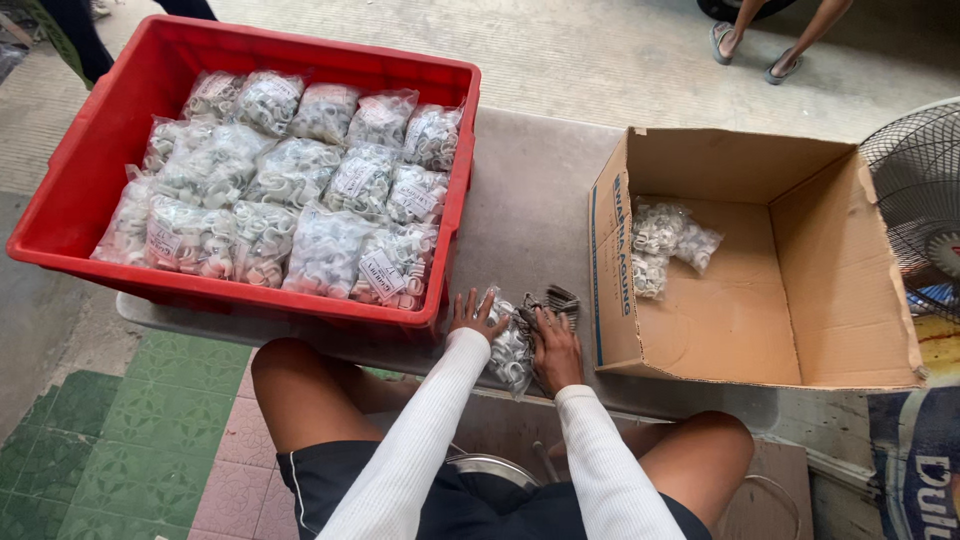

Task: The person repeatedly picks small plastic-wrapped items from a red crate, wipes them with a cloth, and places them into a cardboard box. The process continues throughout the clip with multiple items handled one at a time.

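My left hand point(475, 316) and my right hand point(556, 350) both grip a clear plastic bag of small white ring-shaped parts point(510, 352) at the near edge of a grey table point(530, 200). The bag lies between a red crate point(110, 130) on the left and an open cardboard box point(800, 300) on the right. The crate is packed with several similar bags point(290, 190). Two or three such bags point(665, 245) lie inside the box at its far left corner. A small dark metal tool point(560, 298) rests just beyond my right hand.
A standing fan point(920, 200) is at the right edge. Another person's sandalled feet point(750, 45) stand on the concrete floor at the top. A metal bowl rim point(490, 465) shows between my knees. Green and pink tiles cover the floor at lower left.
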